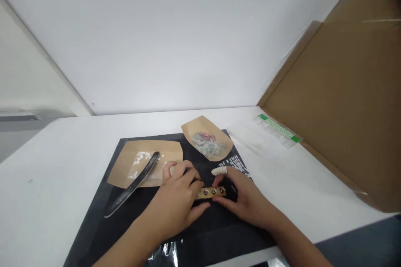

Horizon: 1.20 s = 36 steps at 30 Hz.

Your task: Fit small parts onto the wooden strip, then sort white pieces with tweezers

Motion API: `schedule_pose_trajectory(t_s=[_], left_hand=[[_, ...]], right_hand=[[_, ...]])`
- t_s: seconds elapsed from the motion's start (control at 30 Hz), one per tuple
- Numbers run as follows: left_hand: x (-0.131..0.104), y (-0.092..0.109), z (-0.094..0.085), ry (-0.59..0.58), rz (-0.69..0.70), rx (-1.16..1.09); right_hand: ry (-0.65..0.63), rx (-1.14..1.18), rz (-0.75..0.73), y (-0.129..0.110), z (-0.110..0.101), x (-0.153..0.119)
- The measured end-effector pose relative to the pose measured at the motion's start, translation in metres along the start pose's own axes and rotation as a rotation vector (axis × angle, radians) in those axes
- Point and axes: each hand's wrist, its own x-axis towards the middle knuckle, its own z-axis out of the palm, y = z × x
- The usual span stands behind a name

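Note:
A narrow tan strip (pixel 209 192) with dark, shiny round pieces in a row lies between my hands, low over the black mat. My left hand (pixel 180 194) is curled over the strip's left end, hiding that part; its thumb stretches along the near side. At the other end, the thumb and fingers of my right hand (pixel 242 192) close on the strip's edges. A white cover (pixel 219 170) wraps one right fingertip. Beyond my left hand, a long dark curved tool (pixel 134 184) rests across a tan paper tray (pixel 122 171) with small white pieces.
A second paper tray (pixel 191 127) holds a pile of pale and reddish clear scraps. Small white pieces (pixel 234 162) lie in rows on the black mat (pixel 94 233). Toward the right are a green-edged clear plastic box (pixel 278 129) and a large cardboard panel (pixel 354 104).

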Motion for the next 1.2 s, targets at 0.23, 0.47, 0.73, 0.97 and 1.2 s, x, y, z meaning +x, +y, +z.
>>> schedule_pose_trajectory(t_s=[0.23,0.47,0.73,0.97,1.2], left_hand=[[0.002,0.002,0.0,-0.033,-0.002,0.004],[-0.002,0.004,0.0,-0.031,-0.016,-0.053],[-0.003,0.01,-0.008,-0.038,-0.1,-0.168],[-0.003,0.008,0.002,-0.013,-0.107,-0.154],[-0.003,0.008,0.008,0.014,-0.134,-0.195]], right_hand=[[-0.03,0.017,0.003,-0.004,-0.005,0.001],[-0.04,0.014,0.02,-0.006,-0.006,-0.001],[-0.051,0.022,0.028,-0.004,-0.007,-0.001],[-0.043,0.015,0.026,-0.003,-0.007,-0.001],[-0.059,0.014,0.026,-0.004,-0.007,-0.001]])
